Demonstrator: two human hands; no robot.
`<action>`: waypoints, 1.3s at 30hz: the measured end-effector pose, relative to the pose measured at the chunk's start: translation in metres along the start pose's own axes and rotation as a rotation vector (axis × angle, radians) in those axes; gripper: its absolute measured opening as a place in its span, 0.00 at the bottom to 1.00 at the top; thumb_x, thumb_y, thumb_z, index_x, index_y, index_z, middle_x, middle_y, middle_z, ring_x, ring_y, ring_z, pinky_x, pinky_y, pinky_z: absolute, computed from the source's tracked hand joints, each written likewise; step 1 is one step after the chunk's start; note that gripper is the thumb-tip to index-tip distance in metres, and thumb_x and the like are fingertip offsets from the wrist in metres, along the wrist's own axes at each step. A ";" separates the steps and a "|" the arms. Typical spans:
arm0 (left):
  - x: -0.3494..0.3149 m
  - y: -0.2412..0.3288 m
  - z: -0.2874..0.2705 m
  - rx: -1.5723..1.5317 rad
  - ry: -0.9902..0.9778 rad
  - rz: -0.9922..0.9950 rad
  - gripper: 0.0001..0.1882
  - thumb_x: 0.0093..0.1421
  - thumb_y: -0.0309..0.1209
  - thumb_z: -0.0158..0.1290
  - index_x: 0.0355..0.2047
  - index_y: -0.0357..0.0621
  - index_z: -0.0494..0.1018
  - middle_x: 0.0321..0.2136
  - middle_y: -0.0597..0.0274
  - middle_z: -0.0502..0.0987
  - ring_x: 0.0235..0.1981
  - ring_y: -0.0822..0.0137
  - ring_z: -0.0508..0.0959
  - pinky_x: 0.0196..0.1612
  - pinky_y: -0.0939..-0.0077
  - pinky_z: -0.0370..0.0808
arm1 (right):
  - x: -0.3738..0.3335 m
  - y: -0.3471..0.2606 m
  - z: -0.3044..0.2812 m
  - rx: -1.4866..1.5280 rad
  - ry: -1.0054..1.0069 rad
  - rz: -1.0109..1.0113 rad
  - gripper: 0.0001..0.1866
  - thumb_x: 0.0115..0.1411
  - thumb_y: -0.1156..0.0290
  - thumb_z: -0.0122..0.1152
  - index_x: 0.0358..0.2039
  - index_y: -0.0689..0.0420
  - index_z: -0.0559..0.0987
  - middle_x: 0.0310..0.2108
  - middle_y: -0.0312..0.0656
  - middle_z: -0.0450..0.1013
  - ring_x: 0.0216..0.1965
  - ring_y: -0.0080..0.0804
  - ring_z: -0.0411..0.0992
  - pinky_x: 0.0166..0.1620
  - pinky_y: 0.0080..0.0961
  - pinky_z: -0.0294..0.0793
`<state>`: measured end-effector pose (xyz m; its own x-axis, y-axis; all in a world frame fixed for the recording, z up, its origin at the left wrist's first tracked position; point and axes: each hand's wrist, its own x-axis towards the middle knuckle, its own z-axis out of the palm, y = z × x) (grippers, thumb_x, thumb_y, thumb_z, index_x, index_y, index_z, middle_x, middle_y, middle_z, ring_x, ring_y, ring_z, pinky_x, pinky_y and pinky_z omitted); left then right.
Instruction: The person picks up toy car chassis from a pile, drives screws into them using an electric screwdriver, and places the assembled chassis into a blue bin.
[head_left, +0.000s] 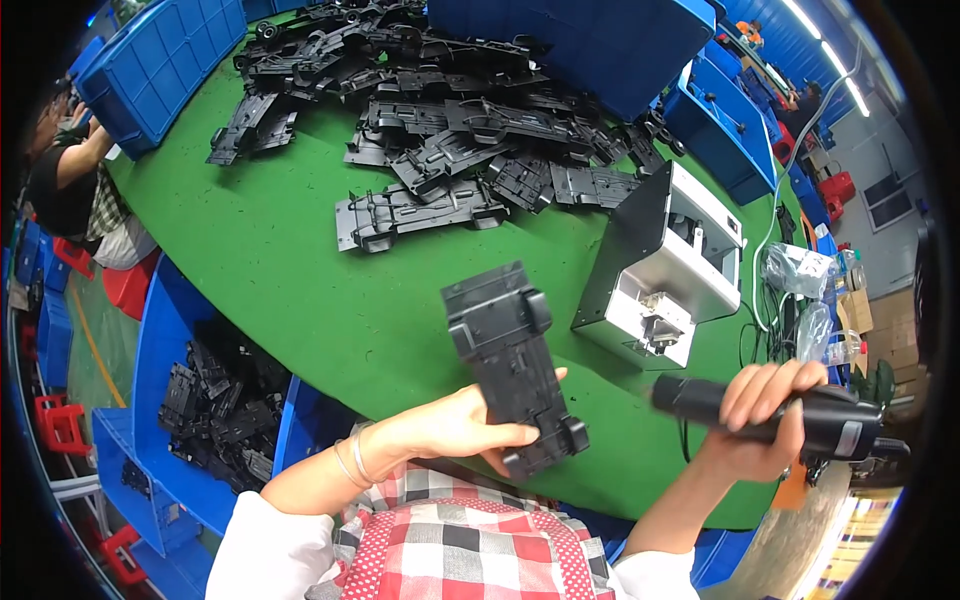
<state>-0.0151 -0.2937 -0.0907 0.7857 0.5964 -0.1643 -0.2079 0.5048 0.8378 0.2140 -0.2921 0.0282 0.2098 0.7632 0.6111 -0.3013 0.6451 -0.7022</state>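
Observation:
My left hand (455, 425) is closed round the lower part of a black plastic toy car chassis (512, 345), thumb on top. The chassis is tilted above the green table (300, 270). In my right hand (770, 410) is a black electric screwdriver (695, 400), its front end pointing left, toward the chassis but apart from it. The tip is blurred. Just beyond the screwdriver stands a silver and black box-shaped machine, which looks like a screw feeder (655, 290). A large heap of similar black chassis (430, 205) covers the far part of the table.
Blue bins stand at the far left (165, 70), the back (580, 45) and the far right (715, 130). Below the left table edge, a blue bin (150, 370) holds more black parts. Cables and plastic bags (800, 270) lie at the right. A person (80, 180) sits at the far left.

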 end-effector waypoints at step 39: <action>0.026 -0.011 0.065 0.596 -0.322 0.274 0.19 0.49 0.37 0.54 0.33 0.30 0.69 0.19 0.43 0.72 0.22 0.50 0.74 0.27 0.63 0.70 | -0.061 -0.033 -0.031 -0.323 0.079 0.979 0.27 0.30 0.78 0.71 0.30 0.64 0.64 0.18 0.46 0.68 0.14 0.34 0.69 0.16 0.27 0.71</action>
<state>0.0454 -0.3240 -0.0700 0.9023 0.3934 0.1766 -0.1416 -0.1165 0.9830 0.2403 -0.3588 0.0030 0.0713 0.9518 -0.2982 -0.1114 -0.2895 -0.9507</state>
